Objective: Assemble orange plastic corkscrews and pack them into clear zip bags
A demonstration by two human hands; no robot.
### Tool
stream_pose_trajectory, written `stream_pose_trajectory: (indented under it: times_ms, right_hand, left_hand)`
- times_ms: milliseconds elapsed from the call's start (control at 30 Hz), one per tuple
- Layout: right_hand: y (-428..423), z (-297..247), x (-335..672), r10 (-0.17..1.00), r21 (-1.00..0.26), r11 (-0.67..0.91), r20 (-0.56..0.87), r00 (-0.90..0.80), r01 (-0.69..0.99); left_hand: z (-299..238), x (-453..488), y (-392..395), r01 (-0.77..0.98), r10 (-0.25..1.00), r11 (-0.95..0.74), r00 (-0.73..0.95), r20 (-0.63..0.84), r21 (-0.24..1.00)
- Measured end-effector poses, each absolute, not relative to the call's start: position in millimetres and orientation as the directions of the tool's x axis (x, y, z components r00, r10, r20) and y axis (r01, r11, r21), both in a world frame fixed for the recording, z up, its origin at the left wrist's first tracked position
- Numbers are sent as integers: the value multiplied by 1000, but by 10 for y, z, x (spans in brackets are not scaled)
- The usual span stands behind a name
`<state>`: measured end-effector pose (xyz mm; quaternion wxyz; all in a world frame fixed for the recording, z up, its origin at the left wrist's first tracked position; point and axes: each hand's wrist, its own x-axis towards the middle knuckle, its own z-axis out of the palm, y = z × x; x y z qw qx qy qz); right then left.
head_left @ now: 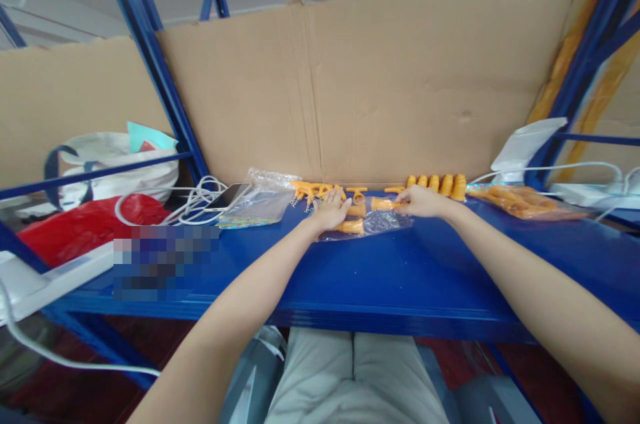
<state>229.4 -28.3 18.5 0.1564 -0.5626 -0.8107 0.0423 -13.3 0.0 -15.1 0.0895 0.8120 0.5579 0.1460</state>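
Note:
My left hand lies on a clear plastic bag on the blue shelf, its fingers stretched out over small orange plastic parts. My right hand is closed in a pinch on one orange part at the bag's upper edge. More loose orange parts lie just behind the left hand. A row of several upright orange parts stands behind the right hand against the cardboard.
Cardboard walls the back. A phone with white cables and another clear bag lie left. A bag of orange parts lies right. A red bag and a white tote sit far left.

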Motion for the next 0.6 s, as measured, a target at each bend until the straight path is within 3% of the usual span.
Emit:
stream_pose_trajectory:
  times_ms: [233,333,467,533,600]
  right_hand:
    - [-358,140,2161,905,-506,398,80,-418,765]
    - [-352,130,2133,910,-409,406,102,-401,817]
    - [-341,119,2112,914,-139,333,292,-283,932]
    - [-352,111,2100,918,-81,235,347,-194,969]
    - [-366,102,2087,937,-66,186,311,-157,980]
  left_hand:
    - [-213,-177,98,871,929,-365,362,71,329]
    - [-201,-150,64,864,924,-373,380,49,339]
    - [-166,-73,-45,855,914,-390,404,32,343]
    - [-145,-41,-108,841,903,-414,429,37,348]
    - [-123,-22,-161,831,897,-427,440,46,356]
